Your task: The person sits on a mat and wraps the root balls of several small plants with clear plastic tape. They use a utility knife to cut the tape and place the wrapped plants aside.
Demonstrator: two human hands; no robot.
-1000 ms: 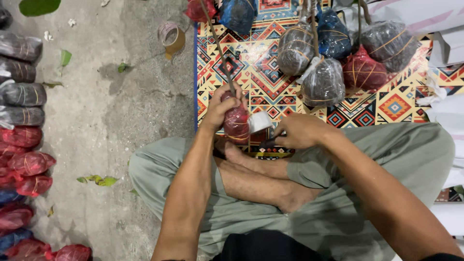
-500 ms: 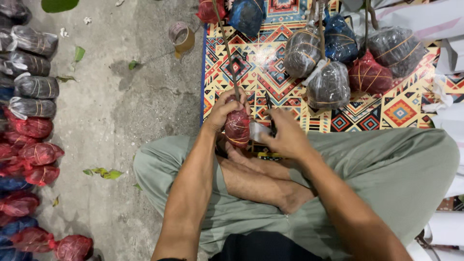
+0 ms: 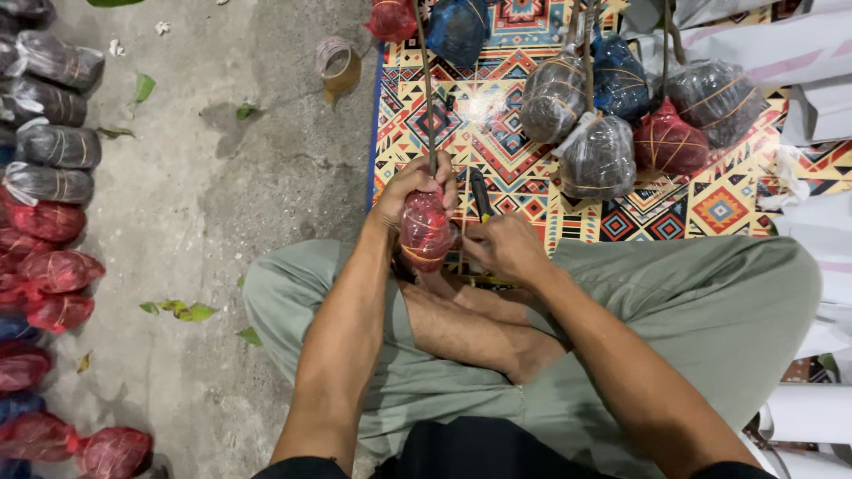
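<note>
Above your crossed legs, in the head view, your left hand point(image 3: 415, 184) closes its fingers around the top of a red wrapped bundle point(image 3: 424, 232). A moment ago the bundle sat lower between both hands; now it is raised and clearer of your lap, so the wrapping seems well along. Your right hand point(image 3: 508, 250) has shifted just beside it, fingers curled, though you cannot tell what they pinch. The bundle's long axis runs upright, neck toward a thin stem point(image 3: 426, 80) that rises over the patterned mat point(image 3: 479, 133). Finished bundles point(image 3: 596, 158) lie ahead; more line the concrete floor point(image 3: 222, 204).
</note>
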